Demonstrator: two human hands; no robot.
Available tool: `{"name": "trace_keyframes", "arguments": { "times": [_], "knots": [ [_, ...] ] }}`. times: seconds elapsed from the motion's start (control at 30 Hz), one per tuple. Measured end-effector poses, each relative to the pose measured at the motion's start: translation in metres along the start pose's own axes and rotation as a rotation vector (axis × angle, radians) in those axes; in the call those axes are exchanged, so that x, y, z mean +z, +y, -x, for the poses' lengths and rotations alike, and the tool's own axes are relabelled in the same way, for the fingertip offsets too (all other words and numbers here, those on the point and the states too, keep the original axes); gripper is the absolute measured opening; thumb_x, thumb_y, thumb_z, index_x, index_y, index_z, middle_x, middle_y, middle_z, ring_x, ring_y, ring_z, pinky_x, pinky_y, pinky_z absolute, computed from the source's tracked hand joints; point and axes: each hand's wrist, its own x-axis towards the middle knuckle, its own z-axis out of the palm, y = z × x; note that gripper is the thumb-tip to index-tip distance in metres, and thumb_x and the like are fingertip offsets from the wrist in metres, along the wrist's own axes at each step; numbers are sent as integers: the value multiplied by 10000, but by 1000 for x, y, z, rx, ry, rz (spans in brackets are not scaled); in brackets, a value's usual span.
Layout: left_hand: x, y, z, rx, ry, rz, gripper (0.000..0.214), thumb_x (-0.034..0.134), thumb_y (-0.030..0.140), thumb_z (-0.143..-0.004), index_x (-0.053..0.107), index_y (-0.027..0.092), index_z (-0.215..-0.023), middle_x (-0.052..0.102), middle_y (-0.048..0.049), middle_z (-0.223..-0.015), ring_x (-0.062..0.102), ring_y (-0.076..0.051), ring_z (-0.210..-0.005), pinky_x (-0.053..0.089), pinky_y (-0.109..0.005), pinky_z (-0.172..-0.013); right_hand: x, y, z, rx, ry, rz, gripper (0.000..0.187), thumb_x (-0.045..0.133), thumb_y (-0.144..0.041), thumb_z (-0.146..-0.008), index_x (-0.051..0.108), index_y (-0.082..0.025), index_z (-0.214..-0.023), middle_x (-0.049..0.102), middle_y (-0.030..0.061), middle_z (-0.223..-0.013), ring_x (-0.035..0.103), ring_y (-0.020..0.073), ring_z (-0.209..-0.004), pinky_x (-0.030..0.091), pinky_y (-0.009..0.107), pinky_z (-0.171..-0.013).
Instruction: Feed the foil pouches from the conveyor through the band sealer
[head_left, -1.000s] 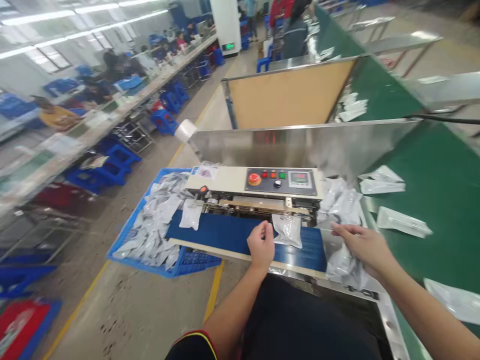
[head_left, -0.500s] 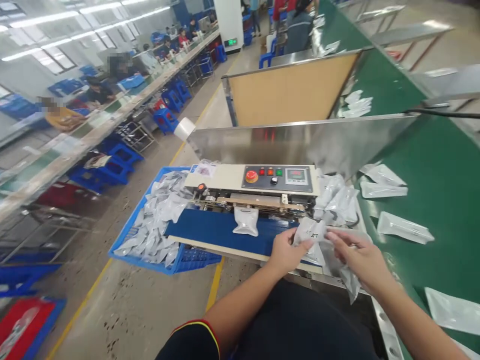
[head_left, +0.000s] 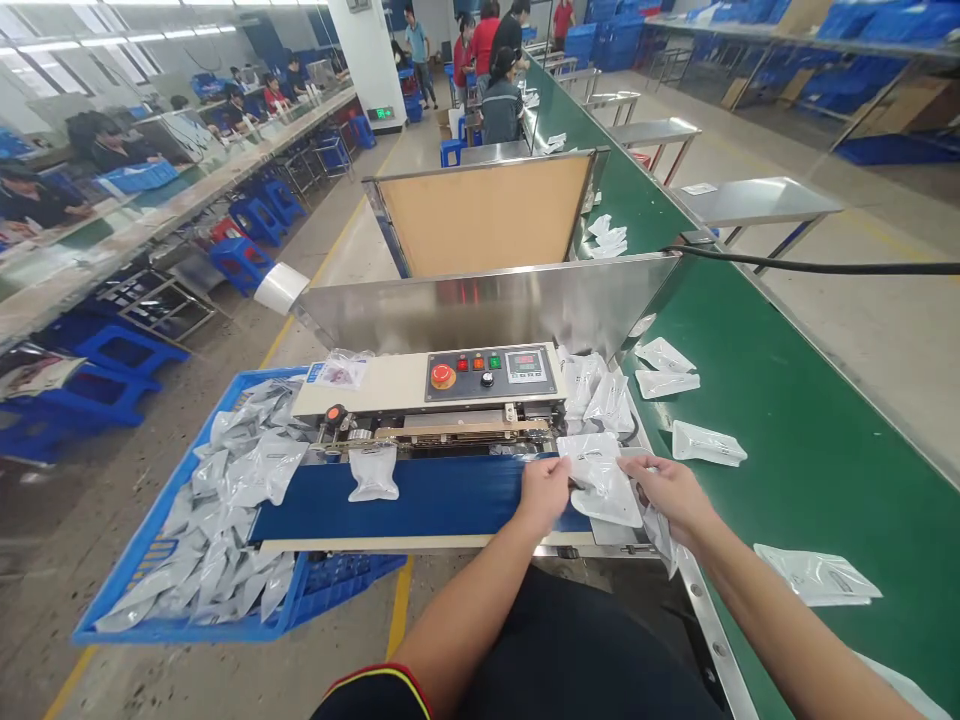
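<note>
Left hand (head_left: 546,488) and right hand (head_left: 666,490) are both pinching 1 pouch (head_left: 600,478) by opposite edges, probably so its top sits flat beside the machine (head_left: 394,388).

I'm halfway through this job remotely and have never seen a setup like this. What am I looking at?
There is no robot: a person works bare-handed, and the view comes from a camera on their head, looking forward and down. Ahead stands a cream machine with a button panel and a blue belt along its front. The left hand and right hand hold a white pouch between them. Another pouch hangs at the machine's front, over the belt. On the person's left, a blue crate holds many pouches; on the right, more lie on a green surface.
</note>
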Motion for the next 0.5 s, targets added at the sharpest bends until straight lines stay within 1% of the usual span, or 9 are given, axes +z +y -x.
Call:
{"name": "trace_keyframes", "arguments": {
  "times": [0.07, 0.17, 0.27, 0.33, 0.37, 0.4, 0.47, 0.5],
  "knots": [
    [-7, 1, -13, -84, 27, 76, 492, 823, 616, -851, 732, 157, -700, 654, -36, -598, 619, -195, -625, 497, -292, -660, 10, -2, -13, 55, -1, -10, 406, 842, -558, -684, 748, -189, -822, 501, -47, -484, 415, 137, -468, 335, 274, -478],
    [-22, 4, -26, -94, 58, 104, 472, 828, 593, -846, 765, 139, -735, 719, -75, -648, 672, -209, -642, 527, -304, -673, 33, -10, -23, 34, -31, -3, 334, 832, -532, -704, 713, -224, -751, 531, -35, -498, 430, 144, -476, 328, 274, -474],
    [-49, 11, -26, -95, 93, 129, 439, 813, 552, -865, 803, 121, -783, 776, -116, -725, 724, -232, -687, 553, -311, -680, 51, -22, -19, 17, -97, -16, 318, 837, -532, -719, 707, -242, -693, 675, 19, -629, 496, 156, -525, 406, 289, -511],
    [-73, 15, -15, -87, 134, 149, 415, 800, 528, -887, 833, 115, -861, 812, -140, -803, 769, -258, -756, 589, -332, -717, 53, -29, -9, 7, -126, -16, 360, 843, -575, -734, 742, -229, -721, 763, 58, -775, 530, 154, -559, 454, 298, -551],
    [-85, 17, -6, -61, 195, 147, 402, 800, 516, -895, 846, 118, -916, 829, -150, -858, 789, -272, -810, 608, -344, -746, 51, -31, -4, 1, -124, -23, 400, 845, -610, -739, 763, -218, -758, 788, 72, -841, 539, 151, -569, 469, 301, -565],
    [-95, 19, 5, -14, 286, 127, 393, 802, 510, -902, 853, 127, -975, 842, -157, -922, 803, -285, -876, 623, -354, -779, 49, -33, 2, -9, -113, -36, 451, 847, -650, -739, 782, -208, -805, 804, 84, -898, 551, 149, -581, 483, 302, -579],
    [-108, 20, 31, 121, 472, 28, 394, 798, 517, -922, 855, 151, -1057, 849, -160, -1011, 808, -296, -969, 637, -360, -829, 44, -36, 14, -51, -72, -74, 560, 849, -728, -726, 802, -195, -890, 817, 101, -977, 604, 162, -636, 515, 300, -615],
    [-108, 20, 44, 185, 507, -33, 402, 790, 527, -932, 854, 159, -1078, 849, -157, -1026, 805, -295, -979, 639, -360, -843, 44, -37, 20, -86, -50, -94, 603, 847, -760, -721, 806, -193, -921, 819, 106, -1003, 645, 179, -690, 535, 299, -646]
  ]
}}
